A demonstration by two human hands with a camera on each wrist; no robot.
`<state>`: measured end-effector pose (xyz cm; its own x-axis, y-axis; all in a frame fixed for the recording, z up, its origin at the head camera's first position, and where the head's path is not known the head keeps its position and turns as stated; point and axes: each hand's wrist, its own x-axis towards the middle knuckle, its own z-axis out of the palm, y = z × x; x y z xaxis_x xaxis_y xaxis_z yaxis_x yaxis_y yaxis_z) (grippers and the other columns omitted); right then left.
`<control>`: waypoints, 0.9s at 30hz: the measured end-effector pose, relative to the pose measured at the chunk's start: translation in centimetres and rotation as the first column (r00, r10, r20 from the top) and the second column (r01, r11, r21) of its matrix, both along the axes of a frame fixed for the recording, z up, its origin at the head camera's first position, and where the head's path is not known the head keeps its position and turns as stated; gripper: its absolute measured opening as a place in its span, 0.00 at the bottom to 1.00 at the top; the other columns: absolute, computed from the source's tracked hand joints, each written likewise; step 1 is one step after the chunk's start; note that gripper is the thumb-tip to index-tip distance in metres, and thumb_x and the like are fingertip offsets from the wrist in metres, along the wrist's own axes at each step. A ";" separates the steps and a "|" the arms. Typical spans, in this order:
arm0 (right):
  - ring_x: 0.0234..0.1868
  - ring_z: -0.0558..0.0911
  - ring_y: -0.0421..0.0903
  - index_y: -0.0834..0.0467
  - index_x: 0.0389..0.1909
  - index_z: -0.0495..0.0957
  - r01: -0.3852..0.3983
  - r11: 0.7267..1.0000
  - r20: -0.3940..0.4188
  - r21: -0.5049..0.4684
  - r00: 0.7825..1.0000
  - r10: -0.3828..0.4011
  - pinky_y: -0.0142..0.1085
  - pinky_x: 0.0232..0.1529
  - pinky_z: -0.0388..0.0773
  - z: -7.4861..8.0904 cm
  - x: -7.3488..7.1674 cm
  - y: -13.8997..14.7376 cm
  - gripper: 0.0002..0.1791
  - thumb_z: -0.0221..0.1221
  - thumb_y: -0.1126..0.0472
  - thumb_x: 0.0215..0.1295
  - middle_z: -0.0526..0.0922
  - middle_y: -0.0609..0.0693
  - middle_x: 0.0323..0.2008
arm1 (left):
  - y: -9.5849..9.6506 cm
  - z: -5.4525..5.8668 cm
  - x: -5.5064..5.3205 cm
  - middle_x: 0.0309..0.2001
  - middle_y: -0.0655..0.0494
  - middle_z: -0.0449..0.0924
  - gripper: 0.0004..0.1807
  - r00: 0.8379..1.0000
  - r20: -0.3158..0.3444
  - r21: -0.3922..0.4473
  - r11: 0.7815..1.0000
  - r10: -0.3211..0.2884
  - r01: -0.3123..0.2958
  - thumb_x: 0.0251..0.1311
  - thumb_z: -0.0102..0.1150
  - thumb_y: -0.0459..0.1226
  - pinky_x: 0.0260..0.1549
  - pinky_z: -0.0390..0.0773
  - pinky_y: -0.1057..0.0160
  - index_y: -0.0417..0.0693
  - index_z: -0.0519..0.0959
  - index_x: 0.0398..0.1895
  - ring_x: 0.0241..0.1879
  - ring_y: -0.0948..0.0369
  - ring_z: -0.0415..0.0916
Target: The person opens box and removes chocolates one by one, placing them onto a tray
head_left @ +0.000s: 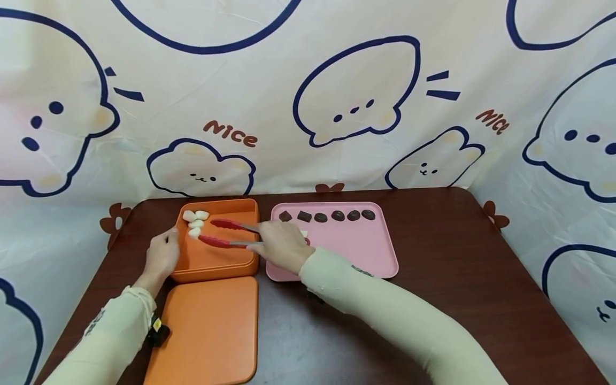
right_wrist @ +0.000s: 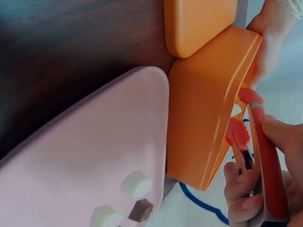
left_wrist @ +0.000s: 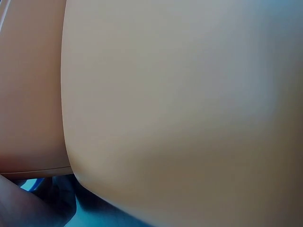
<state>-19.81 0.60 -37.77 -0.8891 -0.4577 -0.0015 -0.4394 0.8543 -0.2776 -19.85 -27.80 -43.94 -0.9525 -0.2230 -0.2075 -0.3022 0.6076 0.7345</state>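
My right hand (head_left: 284, 243) grips red-tipped tongs (right_wrist: 268, 165) over the orange box (head_left: 216, 259). The tongs' two red tips stand apart, with nothing seen between them. Just left of the tips, several white marshmallow-like pieces (head_left: 195, 224) lie in the box's back left part. My left hand (head_left: 163, 251) holds the box's left wall, thumb near the rim; its other fingers are mostly hidden in the head view. Right of the box, a pink tray (head_left: 346, 246) carries a back row of dark chocolates (head_left: 338, 215). In the right wrist view, white pieces (right_wrist: 137, 184) also sit on that tray.
A flat orange lid (head_left: 207, 331) lies in front of the box, filling most of the left wrist view. The dark wooden table (head_left: 443, 256) extends to the right of the tray. A cartoon-printed white cloth (head_left: 279, 107) hangs behind and along both sides.
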 end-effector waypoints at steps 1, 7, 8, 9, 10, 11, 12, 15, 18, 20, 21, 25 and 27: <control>0.24 0.76 0.39 0.50 0.34 0.81 0.000 1.000 0.001 0.018 1.000 0.000 0.30 0.18 0.71 0.0 -0.1 -0.5 0.18 0.63 0.39 0.67 0.78 0.41 0.24 | 0.0 0.0 0.0 0.77 0.31 0.54 0.36 1.000 0.000 -0.001 1.000 0.002 -0.002 0.80 0.17 0.53 0.71 0.60 0.34 0.41 0.53 0.80 0.74 0.35 0.56; 0.22 0.75 0.40 0.50 0.31 0.80 -0.014 0.991 -0.041 0.137 0.999 0.020 0.31 0.19 0.70 -0.2 -0.3 -2.8 0.20 0.61 0.37 0.67 0.74 0.42 0.20 | 0.1 0.2 -0.3 0.78 0.33 0.51 0.35 1.000 0.006 0.010 1.000 0.002 -0.002 0.80 0.17 0.53 0.72 0.57 0.34 0.43 0.51 0.80 0.76 0.35 0.52; 0.21 0.75 0.40 0.50 0.31 0.80 -0.015 0.989 -0.048 0.148 0.999 0.023 0.32 0.19 0.71 -0.2 -0.3 -3.1 0.20 0.60 0.36 0.67 0.74 0.42 0.20 | 0.1 0.2 -0.3 0.78 0.33 0.51 0.35 1.000 0.006 0.010 1.000 0.003 -0.003 0.80 0.17 0.53 0.72 0.57 0.34 0.43 0.51 0.81 0.76 0.35 0.52; 0.22 0.75 0.40 0.49 0.32 0.81 -0.016 0.987 -0.053 0.157 0.998 0.025 0.32 0.20 0.71 -0.1 -0.3 -3.4 0.20 0.60 0.37 0.67 0.74 0.41 0.20 | 0.0 0.2 -0.3 0.78 0.33 0.51 0.35 1.000 0.008 0.007 1.000 0.004 -0.004 0.80 0.17 0.53 0.72 0.57 0.34 0.43 0.51 0.81 0.76 0.35 0.52; 0.22 0.75 0.40 0.49 0.32 0.81 -0.017 0.986 -0.059 0.164 0.998 0.027 0.32 0.20 0.72 -0.1 -0.3 -3.7 0.19 0.61 0.37 0.67 0.74 0.41 0.20 | 0.0 0.2 -0.3 0.78 0.33 0.51 0.35 1.000 0.010 0.008 1.000 0.004 -0.004 0.80 0.17 0.53 0.72 0.57 0.34 0.43 0.51 0.81 0.76 0.35 0.52; 0.22 0.75 0.40 0.48 0.32 0.82 -0.018 0.985 -0.068 0.173 0.997 0.030 0.33 0.21 0.73 0.0 -0.4 -3.9 0.19 0.60 0.37 0.68 0.75 0.41 0.20 | 0.0 0.2 -0.3 0.78 0.33 0.51 0.35 1.000 0.009 0.005 1.000 0.004 -0.004 0.80 0.17 0.53 0.72 0.57 0.34 0.43 0.51 0.81 0.76 0.35 0.52; 0.21 0.75 0.40 0.48 0.32 0.82 -0.019 0.983 -0.072 0.181 0.997 0.032 0.33 0.21 0.73 0.0 -0.4 -4.1 0.19 0.61 0.37 0.68 0.76 0.41 0.20 | 0.0 0.3 -0.2 0.78 0.33 0.51 0.35 1.000 0.011 0.003 1.000 0.005 -0.005 0.80 0.17 0.53 0.72 0.57 0.34 0.43 0.51 0.81 0.76 0.35 0.52; 0.22 0.76 0.40 0.47 0.32 0.82 -0.020 0.979 -0.081 0.205 0.996 0.037 0.33 0.22 0.75 0.0 -0.5 -4.8 0.18 0.60 0.37 0.68 0.78 0.41 0.21 | 0.0 0.2 -0.2 0.78 0.33 0.51 0.36 1.000 0.017 -0.002 1.000 0.004 -0.004 0.80 0.16 0.53 0.72 0.57 0.33 0.43 0.51 0.81 0.76 0.35 0.51; 0.22 0.76 0.40 0.47 0.32 0.82 -0.008 0.975 -0.083 0.220 0.996 0.027 0.33 0.24 0.75 -0.3 -0.5 -5.2 0.18 0.59 0.37 0.69 0.80 0.40 0.23 | 0.0 0.2 -0.1 0.79 0.33 0.50 0.36 1.000 0.019 -0.005 1.000 -0.001 0.002 0.80 0.16 0.53 0.72 0.57 0.33 0.43 0.50 0.81 0.76 0.34 0.51; 0.22 0.76 0.40 0.46 0.33 0.82 0.002 0.974 -0.084 0.227 0.996 0.017 0.33 0.24 0.75 -0.6 -0.5 -5.5 0.18 0.58 0.36 0.69 0.80 0.40 0.24 | 0.0 0.1 -0.1 0.78 0.33 0.50 0.36 1.000 0.017 -0.008 1.000 -0.007 0.008 0.80 0.16 0.53 0.71 0.57 0.32 0.43 0.50 0.81 0.76 0.34 0.52; 0.22 0.76 0.40 0.46 0.34 0.82 0.006 0.973 -0.083 0.229 0.996 0.014 0.33 0.24 0.75 -0.7 -0.5 -5.6 0.18 0.58 0.36 0.69 0.80 0.40 0.24 | 0.0 0.1 0.0 0.78 0.33 0.50 0.36 1.000 0.017 -0.008 1.000 -0.010 0.010 0.80 0.16 0.54 0.71 0.57 0.32 0.43 0.50 0.81 0.76 0.34 0.52; 0.22 0.75 0.40 0.46 0.36 0.83 0.011 0.973 -0.088 0.230 0.996 0.010 0.32 0.24 0.74 -1.0 -0.5 -6.0 0.18 0.59 0.36 0.68 0.79 0.40 0.24 | 0.0 0.2 0.1 0.78 0.32 0.51 0.36 1.000 0.014 -0.015 1.000 -0.011 0.012 0.80 0.16 0.53 0.71 0.58 0.32 0.42 0.51 0.80 0.75 0.34 0.53; 0.22 0.74 0.39 0.46 0.36 0.83 0.012 0.973 -0.094 0.231 0.996 0.010 0.31 0.23 0.73 -1.1 -0.4 -6.2 0.18 0.60 0.36 0.67 0.79 0.40 0.24 | 0.0 0.2 0.0 0.78 0.32 0.51 0.36 1.000 0.015 -0.012 1.000 -0.009 0.009 0.80 0.16 0.53 0.71 0.58 0.32 0.42 0.51 0.81 0.75 0.34 0.52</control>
<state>-20.23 -5.56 -38.82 -0.8907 -0.4540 -0.0238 -0.4532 0.8909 -0.0298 -19.80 -27.77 -43.76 -0.9513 -0.2172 -0.2189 -0.3077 0.6192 0.7225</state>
